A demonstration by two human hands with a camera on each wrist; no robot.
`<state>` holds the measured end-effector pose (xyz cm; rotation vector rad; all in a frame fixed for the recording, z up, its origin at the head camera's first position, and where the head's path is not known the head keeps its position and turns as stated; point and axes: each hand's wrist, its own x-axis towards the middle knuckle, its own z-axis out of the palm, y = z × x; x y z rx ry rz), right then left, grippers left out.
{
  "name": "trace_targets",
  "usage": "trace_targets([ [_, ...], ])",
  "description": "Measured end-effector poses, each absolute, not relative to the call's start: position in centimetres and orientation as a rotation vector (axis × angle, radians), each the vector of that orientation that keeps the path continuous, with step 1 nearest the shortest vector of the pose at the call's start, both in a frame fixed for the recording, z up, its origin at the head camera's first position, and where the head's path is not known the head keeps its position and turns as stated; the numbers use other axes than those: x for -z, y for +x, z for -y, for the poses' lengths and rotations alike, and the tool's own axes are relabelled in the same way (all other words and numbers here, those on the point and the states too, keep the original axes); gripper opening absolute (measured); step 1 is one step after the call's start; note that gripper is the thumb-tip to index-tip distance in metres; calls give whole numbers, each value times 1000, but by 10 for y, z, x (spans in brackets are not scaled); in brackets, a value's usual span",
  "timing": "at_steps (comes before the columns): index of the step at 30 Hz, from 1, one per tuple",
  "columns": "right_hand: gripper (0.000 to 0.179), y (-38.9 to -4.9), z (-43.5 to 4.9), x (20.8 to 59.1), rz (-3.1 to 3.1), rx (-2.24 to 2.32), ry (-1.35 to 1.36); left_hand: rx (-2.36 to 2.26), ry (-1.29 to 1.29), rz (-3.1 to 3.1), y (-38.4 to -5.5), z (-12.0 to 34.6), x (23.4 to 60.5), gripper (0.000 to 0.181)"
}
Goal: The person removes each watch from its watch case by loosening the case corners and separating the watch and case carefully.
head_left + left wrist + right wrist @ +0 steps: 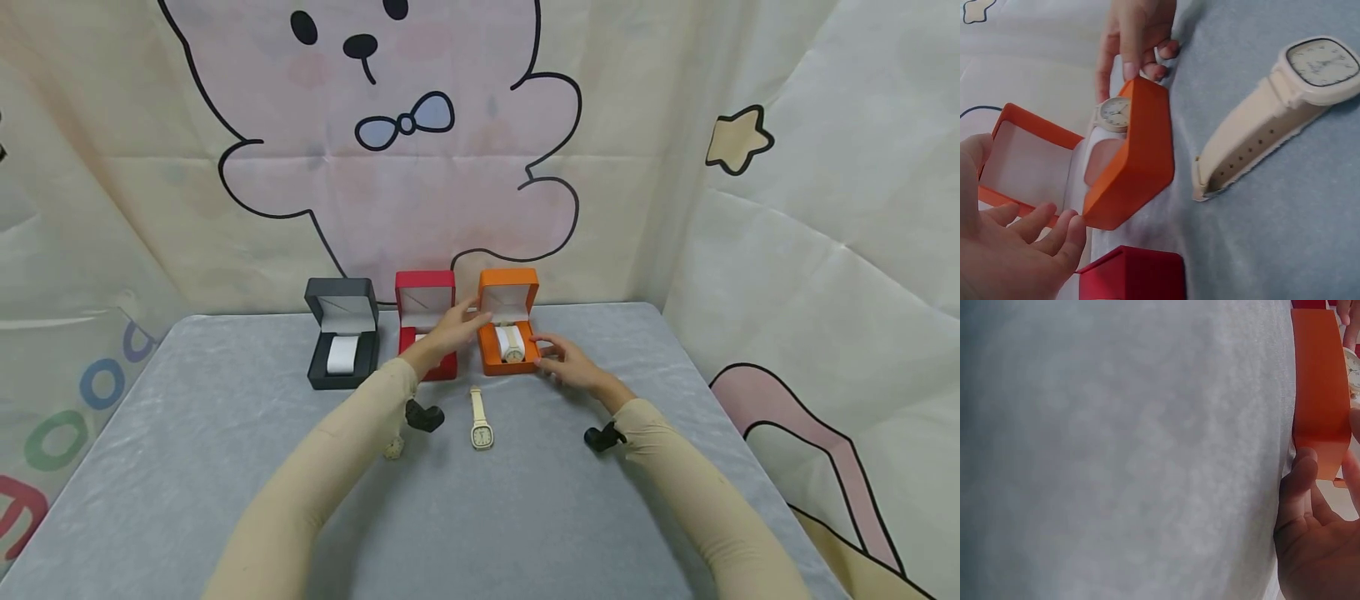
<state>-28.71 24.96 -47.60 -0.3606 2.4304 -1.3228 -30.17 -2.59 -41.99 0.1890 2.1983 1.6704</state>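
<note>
An orange watch box [489, 354] stands with its lid up, a cream-strapped round watch [513, 356] on the white cushion inside. My left hand [452, 328] is at the box's left side, its fingers loosely spread along the raised lid in the left wrist view. On the opposite side, my right hand [573, 365] touches the box's front right corner, thumb and fingertips at its edge. Below the box, a cream watch with a squarish dial [1322, 62] lies on the table. Another watch [393, 448] shows partly behind the left sleeve.
Left of the orange box stands an open red box [448, 367], partly hidden by my left arm. Farther left is an open dark box [343, 382] with a white cushion [342, 354]. A patterned curtain [637, 208] hangs behind the grey-clothed table [247, 400].
</note>
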Motion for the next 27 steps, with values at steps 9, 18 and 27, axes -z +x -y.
trace_targets([
  [9,55,-287,-250,475,-2410,1334,-343,-1631,294,-2249,-295,19,430,64],
  [18,53,-286,-249,474,-2406,1325,-345,-1451,350,-2358,-298,11,438,67],
  [27,54,-285,-249,473,-2398,1336,-349,-1348,395,-2382,-300,8,438,79],
])
